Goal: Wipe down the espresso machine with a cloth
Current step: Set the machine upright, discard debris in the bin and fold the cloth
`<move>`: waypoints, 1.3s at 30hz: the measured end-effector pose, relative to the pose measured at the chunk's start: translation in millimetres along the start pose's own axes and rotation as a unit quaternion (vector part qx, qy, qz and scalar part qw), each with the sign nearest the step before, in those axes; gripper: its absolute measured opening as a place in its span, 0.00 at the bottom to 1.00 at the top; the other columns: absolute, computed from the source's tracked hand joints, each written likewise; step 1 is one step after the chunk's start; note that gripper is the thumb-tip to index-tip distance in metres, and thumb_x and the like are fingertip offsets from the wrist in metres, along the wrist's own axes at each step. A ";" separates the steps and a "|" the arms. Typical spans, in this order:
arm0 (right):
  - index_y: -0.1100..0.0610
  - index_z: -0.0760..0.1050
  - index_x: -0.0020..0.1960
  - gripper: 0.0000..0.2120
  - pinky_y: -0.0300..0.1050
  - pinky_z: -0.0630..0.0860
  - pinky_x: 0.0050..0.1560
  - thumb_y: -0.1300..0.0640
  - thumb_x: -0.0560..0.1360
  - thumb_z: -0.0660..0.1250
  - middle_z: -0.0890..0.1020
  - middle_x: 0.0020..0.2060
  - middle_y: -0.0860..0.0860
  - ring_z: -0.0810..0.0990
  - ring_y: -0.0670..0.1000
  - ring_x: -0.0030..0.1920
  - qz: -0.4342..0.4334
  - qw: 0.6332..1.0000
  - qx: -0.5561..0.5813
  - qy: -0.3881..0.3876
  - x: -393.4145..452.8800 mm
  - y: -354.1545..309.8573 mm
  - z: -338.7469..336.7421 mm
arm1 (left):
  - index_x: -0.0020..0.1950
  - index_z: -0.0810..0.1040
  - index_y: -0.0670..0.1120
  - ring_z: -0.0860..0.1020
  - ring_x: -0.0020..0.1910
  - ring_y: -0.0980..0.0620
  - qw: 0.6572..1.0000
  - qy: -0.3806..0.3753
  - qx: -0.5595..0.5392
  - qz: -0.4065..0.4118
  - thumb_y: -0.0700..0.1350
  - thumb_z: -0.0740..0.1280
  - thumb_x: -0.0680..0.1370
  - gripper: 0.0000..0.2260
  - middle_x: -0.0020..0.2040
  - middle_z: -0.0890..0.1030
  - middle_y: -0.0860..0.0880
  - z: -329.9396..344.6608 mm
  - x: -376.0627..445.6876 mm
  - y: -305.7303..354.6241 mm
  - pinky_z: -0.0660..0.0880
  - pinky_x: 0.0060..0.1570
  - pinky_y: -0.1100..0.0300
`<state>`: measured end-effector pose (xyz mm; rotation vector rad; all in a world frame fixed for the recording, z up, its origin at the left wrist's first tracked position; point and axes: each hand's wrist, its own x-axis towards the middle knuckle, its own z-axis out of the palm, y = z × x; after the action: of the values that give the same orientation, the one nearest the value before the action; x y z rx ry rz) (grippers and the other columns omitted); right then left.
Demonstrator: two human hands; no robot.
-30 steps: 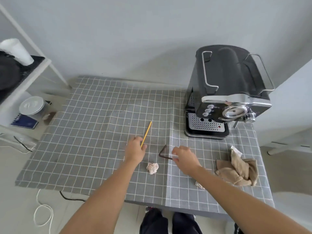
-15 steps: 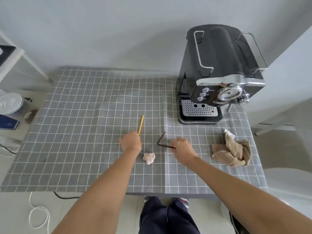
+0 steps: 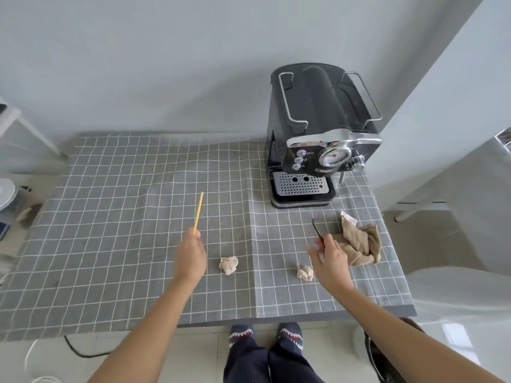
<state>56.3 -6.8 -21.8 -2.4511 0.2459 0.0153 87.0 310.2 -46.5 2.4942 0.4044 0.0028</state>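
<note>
A black and chrome espresso machine [image 3: 320, 128] stands at the back right of the table. A crumpled tan cloth [image 3: 360, 241] lies in front of it near the right edge. My right hand [image 3: 329, 258] pinches a dark bent hex key [image 3: 317, 228] just left of the cloth. My left hand [image 3: 190, 257] holds the near end of a yellow pencil [image 3: 198, 212] that points away from me.
A grey checked tablecloth [image 3: 124, 217] covers the table. Two crumpled paper balls lie on it, one [image 3: 229, 264] between my hands and one [image 3: 305, 271] beside my right wrist. A white shelf leg [image 3: 36, 134] stands at the far left. A cable [image 3: 80, 352] runs on the floor.
My right hand has lifted the hex key and carried it right, next to the cloth. My left hand has closed on the pencil's near end. A second paper ball is uncovered.
</note>
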 end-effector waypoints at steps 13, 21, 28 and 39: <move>0.49 0.70 0.68 0.31 0.52 0.74 0.61 0.45 0.69 0.75 0.66 0.60 0.55 0.69 0.57 0.60 0.055 0.982 -0.085 -0.158 -31.6 24.3 33.4 | 0.70 0.65 0.52 0.73 0.59 0.45 0.963 -0.142 0.191 0.125 0.53 0.59 0.80 0.19 0.66 0.66 0.40 56.2 -49.3 18.5 0.79 0.49 0.57; 0.55 0.76 0.60 0.17 0.45 0.72 0.50 0.52 0.74 0.72 0.71 0.49 0.51 0.73 0.52 0.45 0.055 0.989 -0.005 -0.139 -36.3 23.5 29.3 | 0.54 0.73 0.43 0.74 0.41 0.52 0.971 -0.168 0.096 0.138 0.47 0.56 0.82 0.10 0.50 0.73 0.45 47.5 -52.5 26.6 0.73 0.38 0.65; 0.62 0.71 0.46 0.17 0.44 0.71 0.37 0.47 0.76 0.68 0.79 0.36 0.53 0.73 0.49 0.35 0.121 0.979 0.153 -0.051 -56.0 34.7 -29.2 | 0.51 0.74 0.45 0.74 0.35 0.49 0.948 -0.236 -0.114 0.178 0.52 0.54 0.82 0.14 0.40 0.78 0.44 36.4 -86.0 125.6 0.71 0.32 0.59; 0.55 0.72 0.43 0.11 0.45 0.76 0.42 0.47 0.78 0.65 0.81 0.33 0.49 0.80 0.49 0.36 0.324 0.898 0.259 0.148 -157.6 195.3 -164.4 | 0.54 0.76 0.49 0.76 0.42 0.61 0.847 -0.469 -0.191 0.164 0.47 0.54 0.83 0.11 0.43 0.77 0.55 185.2 -255.8 305.7 0.70 0.44 0.73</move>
<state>-142.3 -231.0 -3.9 -1.7382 1.0498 -0.1194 -51.8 -104.3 -0.5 1.8417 -0.4028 -0.8712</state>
